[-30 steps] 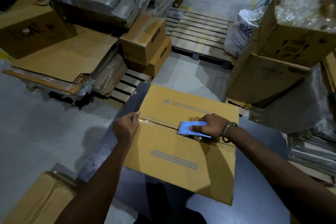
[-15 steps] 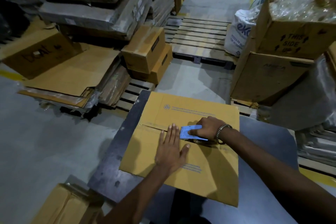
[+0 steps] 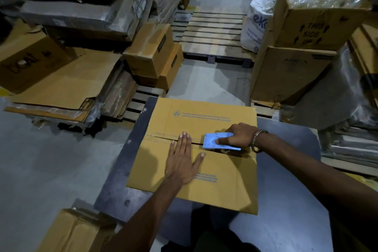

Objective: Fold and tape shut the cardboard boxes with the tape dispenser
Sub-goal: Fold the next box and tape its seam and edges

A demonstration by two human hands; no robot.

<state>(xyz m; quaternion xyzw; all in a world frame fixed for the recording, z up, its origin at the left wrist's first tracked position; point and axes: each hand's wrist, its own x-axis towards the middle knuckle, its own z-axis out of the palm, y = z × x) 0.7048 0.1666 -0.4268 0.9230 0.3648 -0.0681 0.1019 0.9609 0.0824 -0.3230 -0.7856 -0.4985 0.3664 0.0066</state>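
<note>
Since 0.5 s ago: little change. The left hand (image 3: 181, 161) remains flat on the box; the tape dispenser (image 3: 218, 141) sits slightly nearer the box's right edge than before.

Counter (image 3: 120, 172): dark, scuffed top; its left edge runs diagonally, and its near edge is cut off by the frame bottom.

Cardboard box (image 3: 196, 120): yellow-brown, lying on the counter toward the far left corner, filling most of the far half. Both top flaps are folded shut and meet at a centre seam running left to right. Blue print on each flap, with a recycling mark on the far flap; the text is too small to read. Clear tape along the left part of the seam is faint and hard to make out.

Left hand: palm down on the near flap, fingers straight and together, thumb spread, fingertips reaching across the seam.

Right hand (image 3: 239, 136): fingers curled around the dispenser, holding it on the seam near the box's right edge. A metal bracelet (image 3: 255, 141) sits on the wrist.

Tape dispenser: light blue plate on top; its roll and blade are hidden beneath the plate and hand.
</note>
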